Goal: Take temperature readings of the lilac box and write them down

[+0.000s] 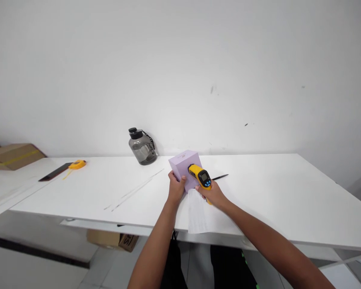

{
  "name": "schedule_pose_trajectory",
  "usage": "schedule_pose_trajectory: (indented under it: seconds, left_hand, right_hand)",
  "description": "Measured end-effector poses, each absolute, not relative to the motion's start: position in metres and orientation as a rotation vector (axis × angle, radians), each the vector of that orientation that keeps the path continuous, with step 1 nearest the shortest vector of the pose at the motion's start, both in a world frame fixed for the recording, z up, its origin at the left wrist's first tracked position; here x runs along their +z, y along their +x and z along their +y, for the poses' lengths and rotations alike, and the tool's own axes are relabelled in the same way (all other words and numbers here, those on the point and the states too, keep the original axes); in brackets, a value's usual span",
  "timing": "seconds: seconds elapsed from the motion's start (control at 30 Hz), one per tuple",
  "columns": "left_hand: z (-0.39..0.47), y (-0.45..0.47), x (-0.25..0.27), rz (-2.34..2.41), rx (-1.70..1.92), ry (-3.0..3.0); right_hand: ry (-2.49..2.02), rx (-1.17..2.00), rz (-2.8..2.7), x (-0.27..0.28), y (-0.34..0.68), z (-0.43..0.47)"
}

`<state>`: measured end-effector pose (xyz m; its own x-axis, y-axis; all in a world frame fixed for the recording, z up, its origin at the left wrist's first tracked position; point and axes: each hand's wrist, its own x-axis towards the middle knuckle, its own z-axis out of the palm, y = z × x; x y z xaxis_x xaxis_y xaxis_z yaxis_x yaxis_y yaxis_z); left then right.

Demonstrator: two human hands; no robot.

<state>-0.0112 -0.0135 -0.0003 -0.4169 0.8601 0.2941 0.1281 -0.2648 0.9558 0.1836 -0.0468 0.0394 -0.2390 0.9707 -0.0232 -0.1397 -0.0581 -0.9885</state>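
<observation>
My left hand (177,186) grips a light purple box (180,163) by its lower left side, thumb on the near face. The box is tilted above the table. My right hand (215,193) is wrapped round the handle of a yellow and black infrared thermometer (201,175). Its front end points at the box's near face, very close to it; whether they touch I cannot tell. A sheet of white paper (197,212) lies below the box and reaches the table's front edge. Just right of the thermometer, a black pen (220,176) rests on the table, partly hidden.
A grey, see-through water jug (142,148) stands by the wall on the white table (273,192). Farther left lie a yellow tape measure (77,164), a flat dark object (55,171) and a cardboard box (15,155). Another cardboard box (111,239) sits under the table.
</observation>
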Motion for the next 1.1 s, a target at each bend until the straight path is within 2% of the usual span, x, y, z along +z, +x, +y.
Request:
schedule_pose_trajectory:
  seconds: [0.6,0.83,1.1]
  left_hand:
    - [-0.017,-0.010,0.002,1.437,1.707,1.200]
    - [-0.011,-0.013,-0.004,1.451,1.755,1.148]
    - [-0.004,-0.010,-0.005,1.399,1.837,1.055]
  right_hand:
    - [-1.023,1.455,-1.331,0.040,0.185,-0.047]
    - [-1.149,0.965,-1.280,0.045,0.189,-0.051]
    - [-1.236,0.939,-1.156,0.048,0.195,-0.041]
